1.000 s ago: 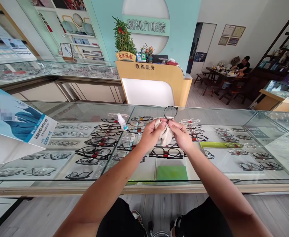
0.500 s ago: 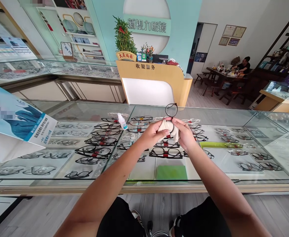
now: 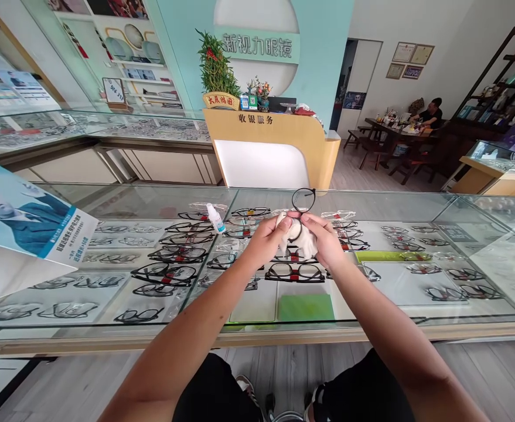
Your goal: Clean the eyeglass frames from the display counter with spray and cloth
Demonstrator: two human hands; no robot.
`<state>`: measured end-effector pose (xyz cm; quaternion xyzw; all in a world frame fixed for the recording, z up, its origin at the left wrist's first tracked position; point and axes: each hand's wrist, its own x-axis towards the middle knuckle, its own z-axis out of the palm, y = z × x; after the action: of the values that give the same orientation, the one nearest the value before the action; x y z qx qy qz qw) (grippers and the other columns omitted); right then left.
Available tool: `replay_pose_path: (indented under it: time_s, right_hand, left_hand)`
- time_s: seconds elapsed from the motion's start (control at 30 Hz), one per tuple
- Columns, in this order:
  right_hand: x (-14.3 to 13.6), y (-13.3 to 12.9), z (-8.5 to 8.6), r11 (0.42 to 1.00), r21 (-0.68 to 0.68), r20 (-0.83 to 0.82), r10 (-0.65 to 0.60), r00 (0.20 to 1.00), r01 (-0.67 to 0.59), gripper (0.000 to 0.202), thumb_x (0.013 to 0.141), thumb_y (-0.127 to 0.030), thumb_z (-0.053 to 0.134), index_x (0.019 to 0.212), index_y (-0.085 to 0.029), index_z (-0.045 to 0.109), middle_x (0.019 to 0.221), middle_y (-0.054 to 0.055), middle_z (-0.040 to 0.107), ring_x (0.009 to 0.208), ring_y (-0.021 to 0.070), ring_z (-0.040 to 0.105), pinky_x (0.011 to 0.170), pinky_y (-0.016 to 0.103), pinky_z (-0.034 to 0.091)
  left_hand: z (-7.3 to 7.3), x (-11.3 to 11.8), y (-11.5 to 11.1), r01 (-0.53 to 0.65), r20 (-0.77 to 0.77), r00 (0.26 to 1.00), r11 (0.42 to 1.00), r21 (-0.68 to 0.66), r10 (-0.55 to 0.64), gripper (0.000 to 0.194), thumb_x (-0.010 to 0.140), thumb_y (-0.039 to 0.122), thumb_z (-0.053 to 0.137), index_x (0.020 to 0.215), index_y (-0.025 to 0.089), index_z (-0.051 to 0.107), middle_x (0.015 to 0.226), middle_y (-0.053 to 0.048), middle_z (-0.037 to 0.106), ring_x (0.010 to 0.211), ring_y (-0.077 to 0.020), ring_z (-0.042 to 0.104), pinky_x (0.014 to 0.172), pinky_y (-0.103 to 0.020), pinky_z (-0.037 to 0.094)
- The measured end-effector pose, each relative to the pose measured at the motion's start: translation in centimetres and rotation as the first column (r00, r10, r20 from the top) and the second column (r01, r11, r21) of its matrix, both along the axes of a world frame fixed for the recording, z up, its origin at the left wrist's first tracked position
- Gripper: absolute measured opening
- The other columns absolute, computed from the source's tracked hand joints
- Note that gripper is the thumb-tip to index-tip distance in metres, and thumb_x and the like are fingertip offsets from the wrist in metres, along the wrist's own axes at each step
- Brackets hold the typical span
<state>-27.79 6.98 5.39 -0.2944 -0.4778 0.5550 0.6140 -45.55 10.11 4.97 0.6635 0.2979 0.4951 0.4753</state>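
Above the glass counter I hold a pair of round, dark-rimmed eyeglasses (image 3: 303, 200) between both hands. One lens stands up bare beyond my fingers; the other lies against a pale cleaning cloth (image 3: 306, 245). My left hand (image 3: 269, 235) is closed, its thumb pressing the cloth at the lens. My right hand (image 3: 325, 239) is closed too, with thumb and fingers near the bridge of the frame and the cloth hanging beside the palm. The fingertips behind the cloth are hidden. A small white spray bottle (image 3: 215, 218) with a blue label stands to the left of my hands.
Rows of eyeglasses (image 3: 295, 272) lie inside the glass display counter (image 3: 371, 333) beneath my hands. A blue and white advertising stand (image 3: 24, 223) is at the left. Beyond stand a wooden cashier desk (image 3: 261, 135) and, far right, a person (image 3: 430, 115) at a table.
My left thumb has moved up along the lens wrapped in the cloth, and the cloth is bunched differently. The eyeglasses remain between both hands. The view has shifted slightly.
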Motion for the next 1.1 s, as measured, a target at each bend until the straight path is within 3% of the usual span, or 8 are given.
replay_pose_path:
  time_s: [0.13, 0.23, 0.37, 0.6, 0.77, 0.93, 1.0, 1.1]
  right_hand:
    - [0.3, -0.1, 0.5, 0.999, -0.003, -0.012, -0.047, 0.999, 0.047, 0.040, 0.076, -0.066, 0.101, 0.087, -0.028, 0.094, 0.112, 0.005, 0.086, 0.111, 0.0288, 0.076, 0.097, 0.038, 0.061]
    - [0.4, 0.0, 0.2, 0.999, 0.017, 0.025, -0.039, 0.999, 0.039, 0.044, 0.079, -0.070, 0.100, 0.091, -0.028, 0.094, 0.115, 0.006, 0.085, 0.110, 0.0273, 0.074, 0.093, 0.038, 0.059]
    - [0.3, 0.2, -0.5, 0.997, 0.069, 0.088, -0.039, 0.995, 0.033, 0.049, 0.080, -0.075, 0.099, 0.095, -0.029, 0.095, 0.110, 0.005, 0.081, 0.109, 0.0264, 0.071, 0.098, 0.040, 0.058]
    - [0.1, -0.1, -0.2, 0.990, 0.130, 0.085, -0.061, 0.995, 0.049, 0.044, 0.082, -0.074, 0.101, 0.093, -0.032, 0.096, 0.115, 0.006, 0.080, 0.126, 0.0295, 0.068, 0.117, 0.045, 0.055]
    - [1.7, 0.7, 0.5, 0.983, 0.089, -0.098, -0.150, 0.984, 0.159, 0.039, 0.080, -0.066, 0.103, 0.095, -0.032, 0.093, 0.128, 0.006, 0.085, 0.125, 0.0286, 0.071, 0.117, 0.046, 0.057]
    - [3.3, 1.3, 1.4, 0.975, 0.069, -0.088, -0.203, 0.975, 0.209, 0.039, 0.084, -0.065, 0.097, 0.098, -0.030, 0.088, 0.134, 0.008, 0.086, 0.124, 0.0292, 0.074, 0.106, 0.042, 0.060]
    - [3.4, 1.1, 1.7, 0.983, 0.061, -0.063, -0.169, 0.984, 0.173, 0.038, 0.086, -0.065, 0.094, 0.095, -0.029, 0.086, 0.128, 0.008, 0.087, 0.119, 0.0288, 0.076, 0.105, 0.042, 0.060]
    - [3.1, 0.7, 2.0, 0.991, 0.061, -0.048, -0.113, 0.992, 0.116, 0.035, 0.087, -0.063, 0.093, 0.090, -0.029, 0.084, 0.108, 0.007, 0.088, 0.108, 0.0273, 0.078, 0.105, 0.042, 0.061]
  left_hand:
    - [0.3, -0.4, -0.1, 0.136, -0.077, 0.988, 0.991, -0.019, -0.137, 0.068, 0.089, 0.085, 0.088, 0.109, 0.019, 0.083, 0.097, -0.006, 0.078, 0.088, -0.0221, 0.067, 0.082, -0.033, 0.055]
    - [0.2, -0.1, -0.2, 0.163, -0.020, 0.986, 0.983, -0.081, -0.165, 0.073, 0.081, 0.078, 0.098, 0.118, 0.018, 0.081, 0.097, -0.004, 0.077, 0.084, -0.0194, 0.065, 0.077, -0.030, 0.052]
    - [0.0, 0.4, -0.4, 0.108, 0.092, 0.991, 0.988, -0.113, -0.097, 0.082, 0.074, 0.082, 0.101, 0.121, 0.019, 0.080, 0.092, -0.001, 0.075, 0.078, -0.0166, 0.062, 0.074, -0.029, 0.051]
    - [-1.1, 0.7, 0.0, -0.037, 0.092, 0.995, 0.997, -0.066, 0.043, 0.079, 0.084, 0.098, 0.082, 0.102, 0.021, 0.083, 0.084, -0.001, 0.072, 0.079, -0.0171, 0.062, 0.075, -0.030, 0.052]
    - [-1.5, 0.7, 1.4, -0.086, 0.253, 0.958, 0.976, -0.202, 0.137, 0.075, 0.075, 0.093, 0.094, 0.098, 0.022, 0.080, 0.089, -0.001, 0.076, 0.085, -0.0175, 0.068, 0.078, -0.029, 0.056]
    - [0.2, 0.1, 2.1, -0.116, 0.470, 0.851, 0.957, -0.266, 0.233, 0.079, 0.058, 0.076, 0.110, 0.108, 0.024, 0.079, 0.109, -0.004, 0.083, 0.102, -0.0213, 0.078, 0.090, -0.031, 0.062]
    - [0.7, -0.2, 2.0, -0.144, 0.455, 0.852, 0.951, -0.274, 0.260, 0.075, 0.057, 0.072, 0.111, 0.103, 0.023, 0.076, 0.101, -0.003, 0.082, 0.091, -0.0194, 0.076, 0.081, -0.029, 0.060]
    - [1.1, -0.5, 1.5, -0.182, 0.363, 0.888, 0.941, -0.284, 0.282, 0.065, 0.061, 0.066, 0.108, 0.086, 0.023, 0.067, 0.075, 0.003, 0.068, 0.064, -0.0135, 0.062, 0.061, -0.027, 0.049]
